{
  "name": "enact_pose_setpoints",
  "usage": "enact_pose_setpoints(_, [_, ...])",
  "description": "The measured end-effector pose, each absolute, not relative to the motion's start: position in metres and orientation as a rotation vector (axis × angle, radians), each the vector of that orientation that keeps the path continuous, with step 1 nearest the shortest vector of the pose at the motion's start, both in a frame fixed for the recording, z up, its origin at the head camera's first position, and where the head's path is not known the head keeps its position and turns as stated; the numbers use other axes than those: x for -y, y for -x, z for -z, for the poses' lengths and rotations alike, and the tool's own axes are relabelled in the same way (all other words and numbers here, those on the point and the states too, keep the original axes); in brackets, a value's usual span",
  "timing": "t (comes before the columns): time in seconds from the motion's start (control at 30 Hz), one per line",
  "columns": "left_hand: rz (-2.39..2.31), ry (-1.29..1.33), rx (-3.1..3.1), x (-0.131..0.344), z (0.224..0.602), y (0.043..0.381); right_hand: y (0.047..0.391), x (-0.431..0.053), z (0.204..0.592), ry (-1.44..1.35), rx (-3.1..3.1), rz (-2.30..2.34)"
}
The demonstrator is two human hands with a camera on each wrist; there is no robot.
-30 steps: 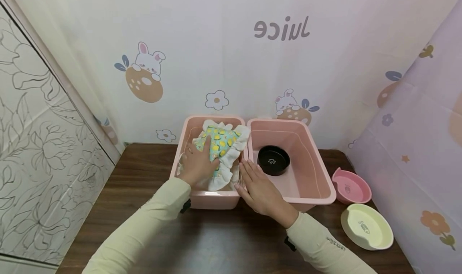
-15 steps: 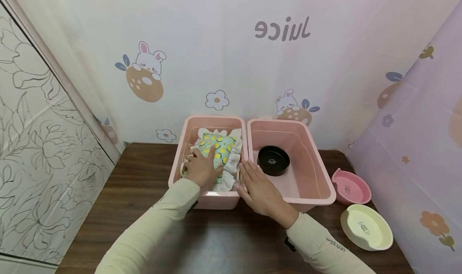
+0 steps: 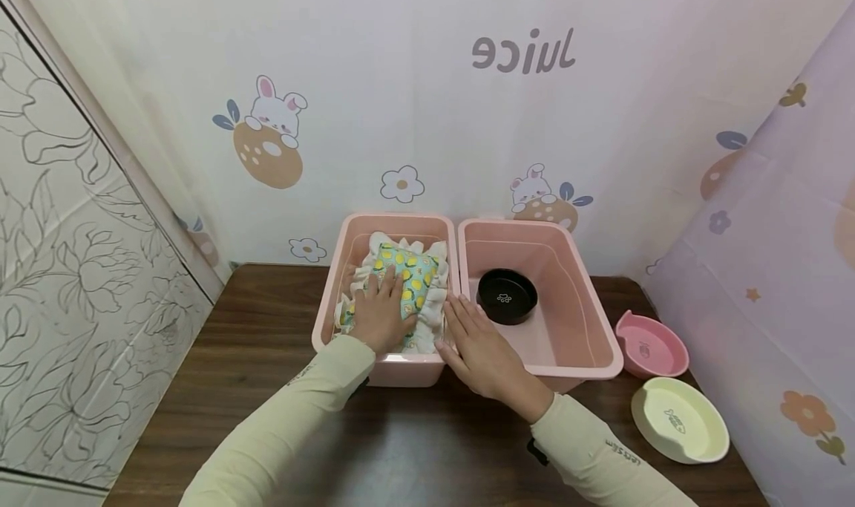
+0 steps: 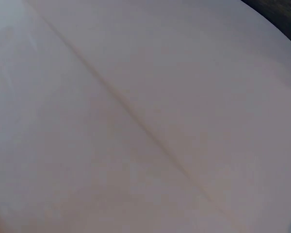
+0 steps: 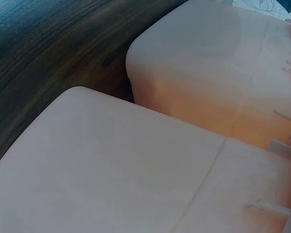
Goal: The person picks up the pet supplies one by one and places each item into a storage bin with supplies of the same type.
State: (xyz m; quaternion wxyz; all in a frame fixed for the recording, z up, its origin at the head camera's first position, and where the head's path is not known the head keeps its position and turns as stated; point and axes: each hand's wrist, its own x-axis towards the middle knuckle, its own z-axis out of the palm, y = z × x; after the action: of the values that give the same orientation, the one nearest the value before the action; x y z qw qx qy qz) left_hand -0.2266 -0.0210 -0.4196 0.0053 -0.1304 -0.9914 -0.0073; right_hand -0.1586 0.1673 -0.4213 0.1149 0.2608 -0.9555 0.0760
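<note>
A small cushion (image 3: 422, 271) with a lemon print and a white ruffled edge lies inside the left pink plastic bin (image 3: 404, 375). On top of it rests my left hand (image 3: 383, 315), its fingers spread over the print. My right hand (image 3: 482, 350) lies with straight fingers along the adjoining rims of the two bins, near their front corners. The right pink bin (image 3: 588, 321) holds a round black dish (image 3: 507, 297) with a paw mark. Close up in the left wrist view is a pale pink bin wall (image 4: 150, 87). Both bins' outer walls show in the right wrist view.
To the right of the bins, a pink bowl (image 3: 651, 347) and a pale yellow bowl (image 3: 681, 418) stand near the edge of the dark wooden table (image 3: 414, 447). A printed curtain (image 3: 414, 106) hangs right behind the bins.
The cushion has come down flatter in the left bin. My left hand has shifted slightly right, and its fingers have straightened over the cushion. My right hand has stayed still.
</note>
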Motion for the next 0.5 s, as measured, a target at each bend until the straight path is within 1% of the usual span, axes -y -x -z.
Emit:
enact_pose_setpoints(0.27, [0.296, 0.494, 3.132, 0.0194, 0.4232, 0.2281, 0.1581, -0.1674, 0.4204, -0.763, 2.830, -0.182])
enact_pose_setpoints(0.5, [0.349, 0.489, 3.176, 0.0189, 0.4267, 0.2291, 0.1597, -0.1670, 0.4209, -0.765, 2.828, -0.194])
